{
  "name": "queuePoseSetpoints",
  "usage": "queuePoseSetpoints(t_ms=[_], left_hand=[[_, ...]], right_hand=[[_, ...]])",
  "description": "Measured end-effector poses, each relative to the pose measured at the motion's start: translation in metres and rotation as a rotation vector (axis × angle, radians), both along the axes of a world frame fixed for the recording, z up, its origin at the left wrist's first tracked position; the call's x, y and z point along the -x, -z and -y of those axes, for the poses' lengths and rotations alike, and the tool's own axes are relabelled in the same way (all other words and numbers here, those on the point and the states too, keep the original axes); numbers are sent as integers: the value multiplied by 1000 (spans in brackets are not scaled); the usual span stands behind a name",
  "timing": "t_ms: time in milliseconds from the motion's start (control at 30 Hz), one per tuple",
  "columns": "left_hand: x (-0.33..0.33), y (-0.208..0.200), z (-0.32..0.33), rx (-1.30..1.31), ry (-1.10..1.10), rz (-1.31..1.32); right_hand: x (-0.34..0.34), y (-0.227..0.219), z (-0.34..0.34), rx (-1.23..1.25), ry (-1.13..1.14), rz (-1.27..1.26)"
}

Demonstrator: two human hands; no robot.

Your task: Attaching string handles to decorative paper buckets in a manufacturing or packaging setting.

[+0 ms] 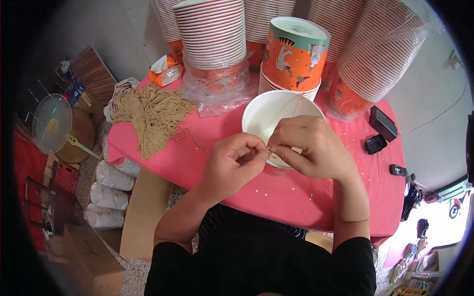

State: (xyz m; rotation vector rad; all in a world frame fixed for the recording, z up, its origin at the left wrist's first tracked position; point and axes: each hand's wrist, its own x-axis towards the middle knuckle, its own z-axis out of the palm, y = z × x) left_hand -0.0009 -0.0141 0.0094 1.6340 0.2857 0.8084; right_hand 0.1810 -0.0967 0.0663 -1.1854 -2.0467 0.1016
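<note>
A white paper bucket (pixel 266 114) stands open on the pink table (pixel 197 163), with a thin tan string (pixel 297 102) running across its rim. My left hand (pixel 229 167) and my right hand (pixel 311 148) meet at the bucket's near rim, both pinching the string's end between fingertips. Behind the bucket stands a stack of bowls topped by an orange printed bucket (pixel 295 54). A heap of cut tan strings (pixel 153 116) lies at the table's left end.
Tall stacks of nested orange-and-white bowls (pixel 212 34) in plastic wrap line the table's back. Two black devices (pixel 380 130) lie at the right. A tissue pack (pixel 164 70) sits by the strings. A fan (pixel 52 123), wrapped rolls (pixel 111 185) and cardboard boxes (pixel 94 261) are on the floor at left.
</note>
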Motion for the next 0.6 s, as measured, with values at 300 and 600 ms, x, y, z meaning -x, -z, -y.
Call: queuePoseSetpoints(t_ms=[300, 600], left_hand=[[3, -1, -1, -317, -121, 118], [7, 6, -8, -237, 41, 178]], right_hand=[[0, 3, -1, 281, -44, -265], [-1, -5, 0, 717, -78, -512]])
